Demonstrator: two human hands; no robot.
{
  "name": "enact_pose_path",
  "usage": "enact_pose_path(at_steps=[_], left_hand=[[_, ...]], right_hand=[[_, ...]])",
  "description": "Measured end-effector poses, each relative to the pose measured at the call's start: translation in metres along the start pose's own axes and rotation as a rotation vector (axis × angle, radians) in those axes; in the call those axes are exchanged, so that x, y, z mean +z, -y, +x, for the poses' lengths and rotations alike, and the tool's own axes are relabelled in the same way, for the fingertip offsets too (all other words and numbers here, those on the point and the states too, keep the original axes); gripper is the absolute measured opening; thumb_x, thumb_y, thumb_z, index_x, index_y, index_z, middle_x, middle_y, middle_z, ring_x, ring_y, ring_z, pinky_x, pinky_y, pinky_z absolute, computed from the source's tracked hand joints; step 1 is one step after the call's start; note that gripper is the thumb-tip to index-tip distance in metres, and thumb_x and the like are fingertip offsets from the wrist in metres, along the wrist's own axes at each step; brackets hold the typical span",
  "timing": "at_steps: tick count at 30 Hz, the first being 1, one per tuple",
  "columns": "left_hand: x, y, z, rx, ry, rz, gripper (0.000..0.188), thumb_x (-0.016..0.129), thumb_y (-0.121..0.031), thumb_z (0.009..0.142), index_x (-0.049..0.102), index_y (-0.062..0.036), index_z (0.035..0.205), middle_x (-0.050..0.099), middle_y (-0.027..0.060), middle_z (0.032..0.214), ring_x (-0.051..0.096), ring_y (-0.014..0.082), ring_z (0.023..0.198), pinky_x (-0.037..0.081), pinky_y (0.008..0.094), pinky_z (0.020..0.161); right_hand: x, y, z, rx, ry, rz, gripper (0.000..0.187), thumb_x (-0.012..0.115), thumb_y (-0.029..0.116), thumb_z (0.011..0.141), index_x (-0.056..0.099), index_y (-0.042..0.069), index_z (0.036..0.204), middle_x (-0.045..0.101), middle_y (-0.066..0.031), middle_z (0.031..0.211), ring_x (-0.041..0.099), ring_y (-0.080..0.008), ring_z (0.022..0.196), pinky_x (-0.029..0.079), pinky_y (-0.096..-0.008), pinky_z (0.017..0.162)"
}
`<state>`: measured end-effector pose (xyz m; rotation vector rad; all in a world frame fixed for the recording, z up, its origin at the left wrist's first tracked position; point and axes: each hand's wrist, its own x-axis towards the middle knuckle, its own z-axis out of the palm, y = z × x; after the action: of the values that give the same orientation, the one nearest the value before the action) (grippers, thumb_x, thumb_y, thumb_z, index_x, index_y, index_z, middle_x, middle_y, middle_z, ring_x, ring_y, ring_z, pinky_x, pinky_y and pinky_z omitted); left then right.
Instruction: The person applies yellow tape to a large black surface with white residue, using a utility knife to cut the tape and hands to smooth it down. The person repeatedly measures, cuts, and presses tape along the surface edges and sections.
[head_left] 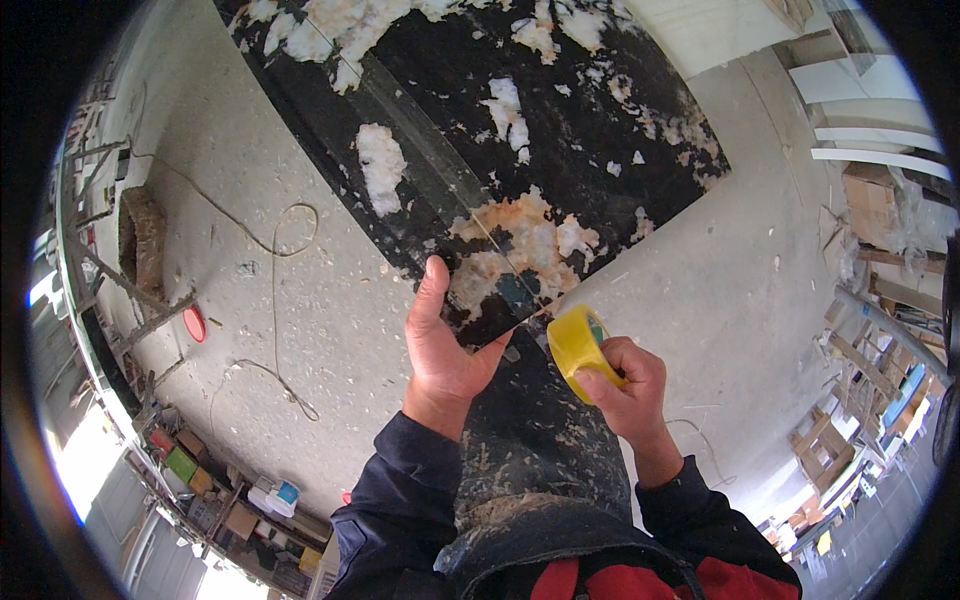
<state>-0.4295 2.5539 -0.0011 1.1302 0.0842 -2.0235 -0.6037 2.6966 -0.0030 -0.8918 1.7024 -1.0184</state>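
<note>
A black marble-look slab point(440, 110) with white and orange-tan patches spreads out before me, its near corner pointing toward my body. A clear, tape-like strip point(425, 135) runs lengthwise along a thin line on its face. My left hand point(445, 355) holds the near edge, thumb stretched up along the left side; its other fingers are mostly hidden by the slab. In my right hand point(628, 385) is a yellow roll of tape point(577, 350), gripped by its lower rim beside the near corner. Whether tape runs from the roll to the slab, I cannot tell.
A thin cable point(275, 290) loops across the dusty concrete floor point(230, 200) on the left. Shelving with boxes point(195, 460) lines the left side, near a red round object point(194, 323). White boards point(865, 95) and a cardboard box point(870, 205) stand on the right.
</note>
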Motion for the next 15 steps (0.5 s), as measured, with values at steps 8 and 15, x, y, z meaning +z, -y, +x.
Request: enact_pose_path(at_steps=[8, 15], left_hand=[[0.0, 0.0, 0.001, 0.007, 0.021, -0.004, 0.067, 0.068, -0.054, 0.096, 0.055, -0.0102, 0.145, 0.065, 0.0136, 0.138, 0.062, 0.0375, 0.127, 0.049, 0.0594, 0.107], [-0.008, 0.0, 0.003, -0.003, 0.003, -0.054, 0.064, 0.069, -0.051, 0.096, 0.057, -0.0085, 0.143, 0.066, 0.0127, 0.137, 0.063, 0.0352, 0.126, 0.05, 0.0552, 0.108]], right_hand=[[0.008, -0.025, 0.006, 0.023, 0.002, -0.071, 0.031, 0.082, 0.024, 0.086, 0.063, 0.001, 0.079, 0.06, -0.0071, 0.071, 0.056, -0.0156, 0.066, 0.045, -0.0319, 0.06], [0.018, -0.039, 0.022, 0.11, 0.018, -0.067, 0.03, 0.082, 0.026, 0.088, 0.067, 0.0, 0.085, 0.063, -0.0075, 0.073, 0.057, -0.013, 0.067, 0.045, -0.0304, 0.06]])
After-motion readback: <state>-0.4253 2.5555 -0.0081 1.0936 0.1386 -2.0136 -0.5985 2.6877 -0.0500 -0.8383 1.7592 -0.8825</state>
